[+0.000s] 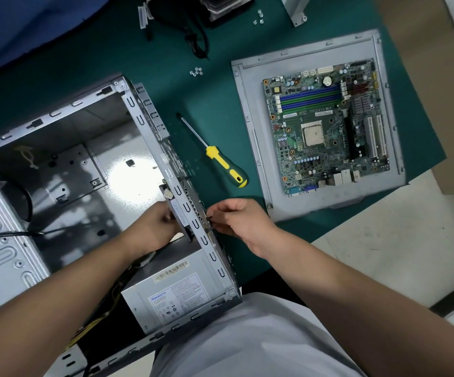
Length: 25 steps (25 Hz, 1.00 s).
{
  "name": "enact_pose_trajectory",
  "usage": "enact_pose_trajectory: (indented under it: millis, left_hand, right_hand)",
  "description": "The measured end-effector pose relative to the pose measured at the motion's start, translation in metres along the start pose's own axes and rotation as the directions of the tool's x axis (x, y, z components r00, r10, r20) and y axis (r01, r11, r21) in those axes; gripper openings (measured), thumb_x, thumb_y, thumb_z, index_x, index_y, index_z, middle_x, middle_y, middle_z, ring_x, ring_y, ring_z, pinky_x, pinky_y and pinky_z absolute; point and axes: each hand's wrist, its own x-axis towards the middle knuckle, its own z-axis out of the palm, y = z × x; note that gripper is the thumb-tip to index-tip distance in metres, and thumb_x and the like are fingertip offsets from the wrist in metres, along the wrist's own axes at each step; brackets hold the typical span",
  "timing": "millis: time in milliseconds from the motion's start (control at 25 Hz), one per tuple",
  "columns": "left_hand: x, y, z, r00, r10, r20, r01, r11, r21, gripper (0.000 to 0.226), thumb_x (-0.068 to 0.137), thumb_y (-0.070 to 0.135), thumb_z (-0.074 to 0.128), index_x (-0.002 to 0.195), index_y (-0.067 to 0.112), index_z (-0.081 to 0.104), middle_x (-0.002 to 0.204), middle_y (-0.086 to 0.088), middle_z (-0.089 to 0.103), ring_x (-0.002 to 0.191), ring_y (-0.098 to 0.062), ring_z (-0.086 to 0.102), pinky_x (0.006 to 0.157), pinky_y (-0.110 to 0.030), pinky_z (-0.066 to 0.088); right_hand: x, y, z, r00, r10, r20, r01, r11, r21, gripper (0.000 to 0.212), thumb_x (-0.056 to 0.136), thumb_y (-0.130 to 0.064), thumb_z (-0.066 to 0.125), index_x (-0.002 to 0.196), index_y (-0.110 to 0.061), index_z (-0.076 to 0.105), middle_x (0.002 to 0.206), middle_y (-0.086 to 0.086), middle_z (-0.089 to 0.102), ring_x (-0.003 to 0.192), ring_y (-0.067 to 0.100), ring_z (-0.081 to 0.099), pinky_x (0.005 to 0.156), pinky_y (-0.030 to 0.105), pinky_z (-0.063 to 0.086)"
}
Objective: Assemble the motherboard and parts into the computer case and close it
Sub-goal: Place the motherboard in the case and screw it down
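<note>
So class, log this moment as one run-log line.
left hand: holds part inside case | right hand: pinches small fastener at rear wall | screwdriver: idle on mat | motherboard: on panel, outside case

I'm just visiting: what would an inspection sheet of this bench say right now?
Surface: green mat.
Job's things: open computer case, power supply inside; motherboard lies on side panel.
Clutter: screwdriver, loose screws.
Hands: left hand inside the case wall, right hand pinching something small outside it.
Cables: black cables at the mat's far edge.
Surroundings: pale floor.
</note>
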Motion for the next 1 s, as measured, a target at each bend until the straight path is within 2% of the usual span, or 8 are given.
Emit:
enact_pose_trajectory:
  millis: [80, 240, 400, 520, 680, 760, 920, 1000]
  left_hand:
    - [0.0, 0.001, 0.0, 1.0, 0.0, 0.0, 0.0, 1.0, -0.003, 0.033, 0.09, -0.017, 0.059, 0.086, 0.014, 0.07, 0.071, 0.023, 0.073, 0.069, 0.01, 0.065, 0.066, -0.007, 0.047]
    - [-0.002, 0.002, -0.001, 1.0, -0.016, -0.002, 0.016, 1.0, -0.011, 0.03, 0.09, -0.017, 0.06, 0.089, 0.011, 0.071, 0.071, 0.02, 0.073, 0.069, 0.012, 0.065, 0.066, -0.006, 0.047]
    - [-0.001, 0.003, -0.001, 1.0, -0.027, -0.007, 0.027, 1.0, -0.009, 0.023, 0.09, -0.016, 0.06, 0.102, 0.0, 0.072, 0.086, 0.012, 0.073, 0.071, 0.015, 0.064, 0.067, -0.004, 0.047]
    - [-0.002, 0.003, -0.001, 0.999, -0.04, 0.004, 0.04, 0.999, -0.018, 0.027, 0.089, -0.02, 0.058, 0.097, 0.002, 0.071, 0.074, 0.016, 0.074, 0.07, 0.012, 0.066, 0.066, -0.006, 0.048]
    - [-0.003, 0.004, 0.0, 0.999, -0.048, -0.001, 0.048, 0.998, -0.041, 0.024, 0.087, -0.021, 0.059, 0.098, -0.003, 0.071, 0.072, 0.014, 0.074, 0.068, 0.01, 0.066, 0.063, -0.005, 0.048]
    - [-0.004, 0.005, 0.0, 0.999, -0.042, 0.012, 0.042, 0.998, -0.052, 0.026, 0.088, -0.022, 0.059, 0.098, 0.0, 0.07, 0.07, 0.02, 0.074, 0.068, 0.01, 0.067, 0.063, -0.005, 0.048]
    - [-0.003, 0.002, 0.001, 1.0, -0.02, -0.017, 0.018, 0.994, -0.109, 0.025, 0.088, -0.024, 0.055, 0.103, -0.01, 0.069, 0.082, 0.003, 0.075, 0.069, 0.006, 0.069, 0.064, -0.008, 0.05]
    - [-0.003, 0.001, 0.002, 1.0, -0.012, -0.025, 0.01, 0.994, -0.11, 0.027, 0.087, -0.026, 0.054, 0.1, -0.01, 0.07, 0.079, 0.001, 0.076, 0.069, 0.004, 0.069, 0.065, -0.01, 0.051]
  right_hand:
    - [0.001, 0.001, -0.002, 0.998, -0.067, 0.007, 0.068, 0.996, -0.063, 0.016, 0.09, -0.006, 0.076, 0.08, -0.018, 0.079, 0.083, -0.001, 0.078, 0.077, 0.01, 0.071, 0.073, 0.021, 0.057]
    - [0.005, 0.001, -0.003, 0.995, -0.099, 0.003, 0.099, 0.984, -0.151, 0.02, 0.089, -0.008, 0.078, 0.075, -0.022, 0.079, 0.084, 0.0, 0.078, 0.077, 0.009, 0.071, 0.077, 0.024, 0.059]
    - [0.006, 0.003, -0.003, 0.994, -0.113, 0.0, 0.111, 0.979, -0.171, 0.025, 0.087, -0.007, 0.079, 0.071, -0.026, 0.081, 0.086, 0.0, 0.079, 0.078, 0.011, 0.072, 0.079, 0.026, 0.061]
    - [0.005, 0.005, -0.003, 0.983, -0.183, -0.017, 0.174, 0.957, -0.233, 0.028, 0.088, -0.01, 0.079, 0.073, -0.033, 0.081, 0.083, -0.002, 0.079, 0.075, 0.01, 0.072, 0.085, 0.032, 0.062]
    - [0.001, 0.009, -0.003, 0.963, -0.269, -0.017, 0.249, 0.912, -0.326, 0.03, 0.091, -0.014, 0.076, 0.076, -0.04, 0.079, 0.085, -0.005, 0.079, 0.081, 0.018, 0.075, 0.089, 0.041, 0.062]
    - [0.001, 0.01, -0.004, 0.964, -0.265, -0.016, 0.246, 0.912, -0.328, 0.03, 0.091, -0.012, 0.076, 0.078, -0.038, 0.079, 0.088, -0.005, 0.079, 0.086, 0.021, 0.076, 0.092, 0.043, 0.061]
    - [-0.003, 0.011, -0.003, 0.968, -0.244, -0.051, 0.212, 0.914, -0.345, 0.029, 0.086, -0.004, 0.07, 0.088, -0.03, 0.082, 0.091, -0.011, 0.079, 0.091, 0.012, 0.075, 0.096, 0.037, 0.058]
    - [-0.006, 0.011, -0.003, 0.967, -0.248, -0.061, 0.212, 0.911, -0.353, 0.026, 0.086, -0.006, 0.07, 0.093, -0.027, 0.082, 0.092, -0.012, 0.079, 0.093, 0.009, 0.074, 0.097, 0.034, 0.057]
